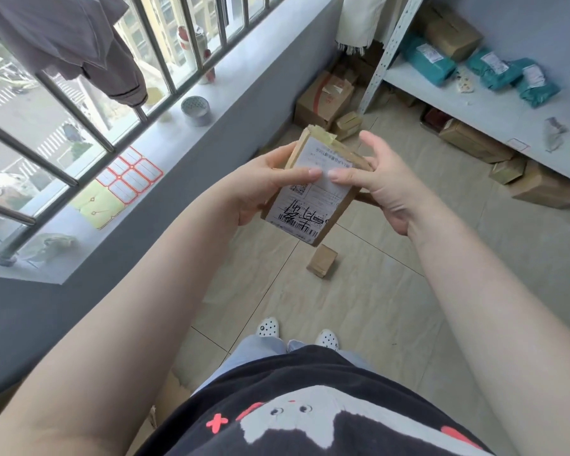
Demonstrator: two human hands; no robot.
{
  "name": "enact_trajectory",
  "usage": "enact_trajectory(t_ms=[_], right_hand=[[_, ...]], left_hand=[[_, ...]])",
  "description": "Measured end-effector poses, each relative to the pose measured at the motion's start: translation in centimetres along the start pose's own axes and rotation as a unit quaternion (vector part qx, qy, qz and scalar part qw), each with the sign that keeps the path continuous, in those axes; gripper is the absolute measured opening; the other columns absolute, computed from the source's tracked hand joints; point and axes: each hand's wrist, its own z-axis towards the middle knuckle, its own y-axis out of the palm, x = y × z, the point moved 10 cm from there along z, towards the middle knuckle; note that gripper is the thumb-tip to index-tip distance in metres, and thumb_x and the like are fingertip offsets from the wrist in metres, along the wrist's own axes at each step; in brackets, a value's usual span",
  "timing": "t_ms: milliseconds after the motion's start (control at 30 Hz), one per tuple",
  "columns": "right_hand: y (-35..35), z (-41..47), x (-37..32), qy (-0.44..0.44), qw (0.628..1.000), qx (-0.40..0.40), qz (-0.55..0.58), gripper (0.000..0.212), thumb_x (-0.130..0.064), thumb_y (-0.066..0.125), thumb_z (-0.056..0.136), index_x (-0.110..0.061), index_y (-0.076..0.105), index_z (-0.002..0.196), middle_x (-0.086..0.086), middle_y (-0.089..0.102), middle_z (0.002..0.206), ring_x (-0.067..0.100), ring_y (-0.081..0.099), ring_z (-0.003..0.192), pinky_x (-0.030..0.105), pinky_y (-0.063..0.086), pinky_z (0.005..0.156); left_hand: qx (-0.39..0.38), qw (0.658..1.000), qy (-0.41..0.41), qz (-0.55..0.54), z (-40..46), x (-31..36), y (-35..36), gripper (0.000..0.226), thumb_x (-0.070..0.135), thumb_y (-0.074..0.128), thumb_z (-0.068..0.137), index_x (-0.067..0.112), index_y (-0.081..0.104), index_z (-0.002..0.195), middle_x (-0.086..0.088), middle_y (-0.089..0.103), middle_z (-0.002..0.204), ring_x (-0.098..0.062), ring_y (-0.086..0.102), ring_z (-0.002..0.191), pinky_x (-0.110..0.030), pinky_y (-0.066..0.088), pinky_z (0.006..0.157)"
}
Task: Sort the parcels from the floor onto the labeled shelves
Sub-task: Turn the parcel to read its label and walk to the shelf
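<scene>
Above tiled floor, both hands' grip clamped on parcel, small box below, shelf right

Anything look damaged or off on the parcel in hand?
Yes: the small brown cardboard parcel held by both hands has crumpled, peeling yellowish tape at its far end, and its white shipping label is scrawled over in black marker.

- The grey window ledge runs along the left, under metal bars.
- A tape roll sits on the ledge, toward its far end.
- A sheet of red-bordered blank labels lies on the ledge, nearer than the tape roll.
- A yellow-green sheet lies partly under those labels.
- A grey garment hangs from the bars above the ledge.
- A crumpled bag rests at the ledge's near end.
</scene>
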Motion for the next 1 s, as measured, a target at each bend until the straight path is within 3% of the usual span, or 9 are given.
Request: enact_trajectory(t_ms=[67, 267, 400, 467, 567, 667, 767, 867, 1000], right_hand=[[0.1, -0.3, -0.1, 0.004, 0.999, -0.027, -0.044, 0.118, -0.034, 0.088, 0.05, -0.023, 0.027, 0.151, 0.007, 0.058, 0.136, 0.019, 0.061, 0.12, 0.042, 0.048, 0.104], [0.6, -2.0, 0.2, 0.004, 0.996, -0.074, -0.055, 0.055, -0.015, 0.08, 0.072, -0.015, 0.062, 0.125, -0.002, 0.073, 0.106, 0.009, 0.07, 0.093, 0.028, 0.054, 0.085], [-0.8, -2.2, 1.6, 0.025, 1.0, 0.0, 0.017, 0.037, -0.022, 0.078, 0.073, -0.02, 0.066, 0.108, -0.006, 0.072, 0.094, 0.007, 0.067, 0.083, 0.028, 0.05, 0.087], [-1.2, -2.4, 2.1, 0.028, 0.998, 0.032, 0.055, 0.031, -0.023, 0.074, 0.078, -0.019, 0.067, 0.108, -0.008, 0.071, 0.09, 0.002, 0.066, 0.075, 0.021, 0.05, 0.077], [-1.6, -2.8, 2.7, 0.021, 0.988, 0.075, 0.13, 0.037, -0.015, 0.073, 0.079, -0.013, 0.065, 0.116, -0.004, 0.072, 0.093, -0.002, 0.069, 0.065, 0.013, 0.05, 0.057], [-2.1, -3.1, 3.1, 0.009, 0.983, 0.101, 0.152, 0.044, -0.012, 0.075, 0.077, -0.01, 0.062, 0.119, -0.001, 0.073, 0.1, 0.003, 0.072, 0.074, 0.015, 0.052, 0.059], [-2.4, -3.1, 3.5, 0.016, 0.985, 0.1, 0.141, 0.049, -0.012, 0.074, 0.078, -0.007, 0.058, 0.125, 0.001, 0.071, 0.105, 0.007, 0.07, 0.081, 0.015, 0.052, 0.062], [-2.4, -3.1, 3.6, 0.023, 0.986, 0.083, 0.139, 0.062, -0.014, 0.077, 0.076, -0.01, 0.051, 0.133, 0.002, 0.067, 0.112, 0.007, 0.067, 0.086, 0.014, 0.05, 0.062], [-3.0, -2.8, 3.9, 0.034, 0.988, 0.086, 0.127, 0.088, -0.017, 0.079, 0.076, -0.015, 0.03, 0.149, 0.001, 0.054, 0.134, 0.011, 0.06, 0.113, 0.026, 0.048, 0.095]], left_hand=[[-0.011, 1.0, 0.004, 0.016, -0.2, 0.4, 0.2, 0.057, 0.023, 0.069, 0.089, 0.032, 0.052, 0.142, -0.003, 0.077, 0.109, -0.023, 0.076, 0.095, -0.034, 0.061, 0.069], [0.024, 0.994, -0.003, 0.104, 0.0, 0.6, -0.2, 0.091, 0.041, 0.085, 0.064, 0.034, 0.048, 0.146, -0.007, 0.074, 0.118, -0.025, 0.075, 0.101, -0.047, 0.059, 0.089], [0.173, 0.969, 0.029, 0.177, -0.1, 1.2, -1.4, 0.105, 0.058, 0.083, 0.063, 0.025, 0.038, 0.152, -0.003, 0.054, 0.144, -0.019, 0.056, 0.129, -0.042, 0.048, 0.107], [0.255, 0.951, 0.043, 0.169, -0.5, 1.1, -2.0, 0.123, 0.068, 0.081, 0.052, 0.026, 0.028, 0.155, -0.006, 0.041, 0.152, -0.023, 0.042, 0.14, -0.045, 0.04, 0.113], [0.313, 0.946, 0.021, 0.085, -0.8, -0.6, -1.7, 0.142, 0.074, 0.079, 0.041, 0.03, 0.011, 0.158, -0.005, 0.035, 0.151, -0.023, 0.037, 0.142, -0.046, 0.038, 0.114], [0.284, 0.957, 0.007, -0.06, -0.3, -2.4, 0.0, 0.134, 0.056, 0.088, 0.056, 0.026, 0.006, 0.158, 0.004, 0.045, 0.144, -0.015, 0.048, 0.131, -0.034, 0.039, 0.111], [0.272, 0.956, 0.023, -0.107, 0.0, -2.4, 0.5, 0.106, 0.037, 0.09, 0.065, 0.016, 0.028, 0.148, 0.005, 0.058, 0.13, -0.014, 0.059, 0.121, -0.034, 0.05, 0.101], [0.257, 0.962, 0.038, -0.082, 0.3, -1.8, 0.4, 0.088, 0.036, 0.093, 0.059, 0.015, 0.046, 0.13, 0.003, 0.069, 0.116, -0.016, 0.068, 0.11, -0.036, 0.057, 0.091], [0.241, 0.968, 0.069, 0.014, 0.4, -0.3, 0.4, 0.087, 0.042, 0.095, 0.048, 0.02, 0.053, 0.121, 0.005, 0.071, 0.109, -0.013, 0.07, 0.103, -0.043, 0.057, 0.094]])
